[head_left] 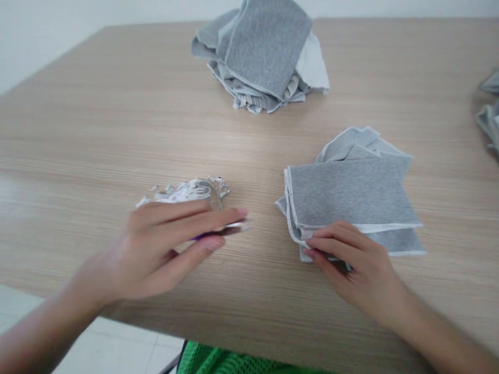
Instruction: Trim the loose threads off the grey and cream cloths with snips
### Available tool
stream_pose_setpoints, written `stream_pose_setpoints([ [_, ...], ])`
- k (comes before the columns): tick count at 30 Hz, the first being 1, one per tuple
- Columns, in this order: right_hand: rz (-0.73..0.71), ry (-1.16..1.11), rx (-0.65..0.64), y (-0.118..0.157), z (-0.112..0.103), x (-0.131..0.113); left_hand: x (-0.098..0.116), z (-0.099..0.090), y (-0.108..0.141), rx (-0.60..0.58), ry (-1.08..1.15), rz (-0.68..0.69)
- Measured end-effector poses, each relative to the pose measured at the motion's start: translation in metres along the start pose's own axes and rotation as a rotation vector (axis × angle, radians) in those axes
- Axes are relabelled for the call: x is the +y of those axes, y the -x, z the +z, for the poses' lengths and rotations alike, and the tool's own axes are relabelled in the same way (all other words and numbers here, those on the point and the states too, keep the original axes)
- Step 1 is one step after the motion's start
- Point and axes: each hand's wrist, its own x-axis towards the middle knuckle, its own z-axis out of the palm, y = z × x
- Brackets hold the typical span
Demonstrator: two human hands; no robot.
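My left hand (167, 244) is closed around small thread snips (234, 229). Their metal blades point right past my fingertips, and a bit of purple handle shows; the rest is hidden in the palm. Just behind that hand lies a heap of white and grey thread trimmings (183, 192). On the right, my right hand (351, 259) pinches the lower left edge of a grey fabric piece (346, 192) with white overlocked seams. This piece lies over other grey pieces, some folded beneath it. The snips and the fabric are apart.
A crumpled pile of grey and white fabric pieces (268, 47) sits at the back of the wooden table (97, 130). More grey fabric (491, 119) shows at the right edge. Green mesh (234, 361) is below the table's front edge.
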Motion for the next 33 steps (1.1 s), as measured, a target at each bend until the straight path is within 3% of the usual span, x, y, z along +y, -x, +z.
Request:
stream_pose_setpoints([
  [3, 0.059, -0.069, 0.063, -0.002, -0.001, -0.001, 0.019, 0.010, -0.025, -0.162, 0.146, 0.072],
  [6, 0.093, -0.108, 0.086, -0.004, -0.002, -0.001, 0.026, 0.026, -0.045, -0.210, 0.243, 0.070],
  [12, 0.112, -0.161, 0.088, -0.005, -0.004, -0.001, 0.024, 0.043, -0.059, -0.214, 0.272, 0.050],
  [33, 0.111, -0.185, 0.009, -0.010, -0.013, 0.002, 0.022, 0.060, -0.054, -0.060, 0.280, 0.099],
])
